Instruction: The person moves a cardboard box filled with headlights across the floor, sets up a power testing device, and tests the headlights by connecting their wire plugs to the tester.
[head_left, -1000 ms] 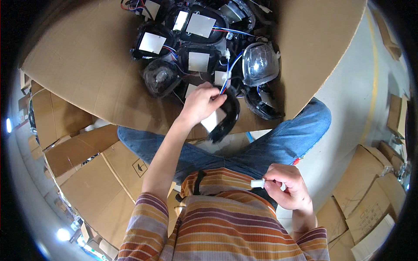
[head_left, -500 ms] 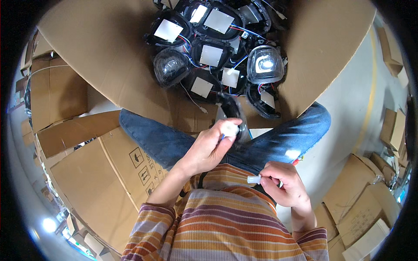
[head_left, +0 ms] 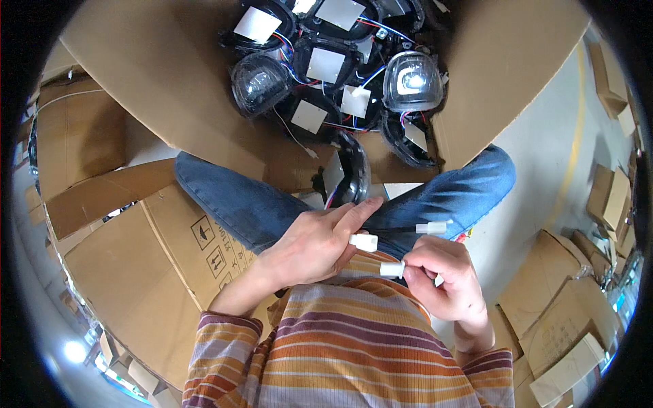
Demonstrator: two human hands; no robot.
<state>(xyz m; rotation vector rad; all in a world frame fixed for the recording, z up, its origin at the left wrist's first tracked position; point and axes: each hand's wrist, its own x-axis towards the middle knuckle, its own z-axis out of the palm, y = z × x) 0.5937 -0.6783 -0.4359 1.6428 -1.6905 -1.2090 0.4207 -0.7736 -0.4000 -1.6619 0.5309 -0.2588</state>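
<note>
Over my lap, my left hand (head_left: 309, 246) is closed on a white plug connector (head_left: 364, 242), which sticks out past its fingers. Close by on the right, my right hand (head_left: 445, 277) pinches a smaller, translucent white connector (head_left: 392, 270) between thumb and finger. The two connectors face each other with a small gap. Just above my right hand is another pale connector (head_left: 432, 228), apparently at the end of a dark cable. Beyond my left hand, a black lamp unit (head_left: 354, 168) with a clear cover and red and blue wires rests by the carton's near edge.
Ahead, a large open carton (head_left: 170, 81) holds several black lamp units (head_left: 326, 65) with pale square plates and loose wires. Clear-covered lamps (head_left: 412, 81) lie among them. Flattened cardboard (head_left: 163, 251) is at the left, and more cartons (head_left: 551, 292) stand at the right.
My left hand has drawn back toward my body with its connector, nearer the right hand's. The lamp unit by the carton and the connector above my right hand now show more plainly.
</note>
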